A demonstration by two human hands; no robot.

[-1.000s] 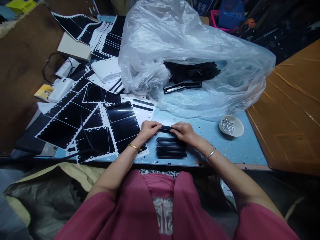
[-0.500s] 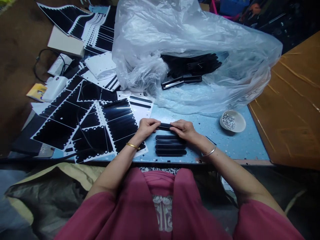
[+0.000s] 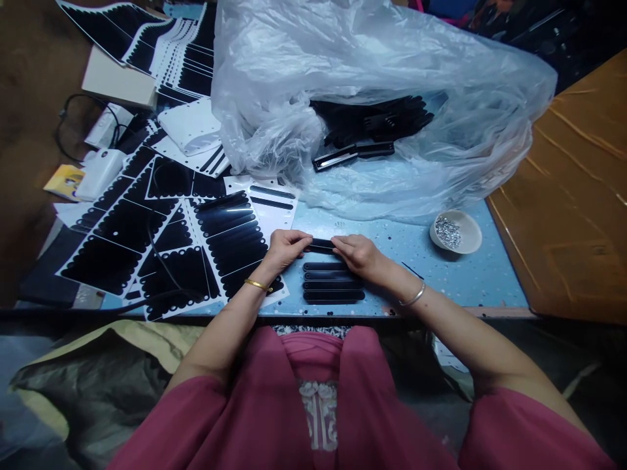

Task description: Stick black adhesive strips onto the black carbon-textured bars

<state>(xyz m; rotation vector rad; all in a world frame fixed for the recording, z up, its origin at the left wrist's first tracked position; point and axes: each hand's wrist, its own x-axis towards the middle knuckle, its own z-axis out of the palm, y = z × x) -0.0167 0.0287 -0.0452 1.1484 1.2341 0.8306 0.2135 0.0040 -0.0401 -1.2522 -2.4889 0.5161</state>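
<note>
My left hand (image 3: pixel 287 249) and my right hand (image 3: pixel 356 252) pinch the two ends of a narrow black strip (image 3: pixel 321 245), held just above the blue table (image 3: pixel 460 281). Below the strip lies a short row of three similar black strips (image 3: pixel 333 285) near the table's front edge. To the left are white sheets carrying rows of black strip stickers (image 3: pixel 235 238). Both wrists wear a bangle.
A large clear plastic bag (image 3: pixel 372 98) holding black hair clips (image 3: pixel 377 121) covers the back of the table. A small white bowl of silvery bits (image 3: pixel 454 232) stands at the right. More sticker sheets (image 3: pixel 122 225), a white device (image 3: pixel 100 173) and cables lie left. Brown boards (image 3: pixel 568 196) flank the right.
My hands keep their grip on the black strip and have hardly moved on the table. The view has tipped slightly, so everything sits a little lower-left in the picture.
</note>
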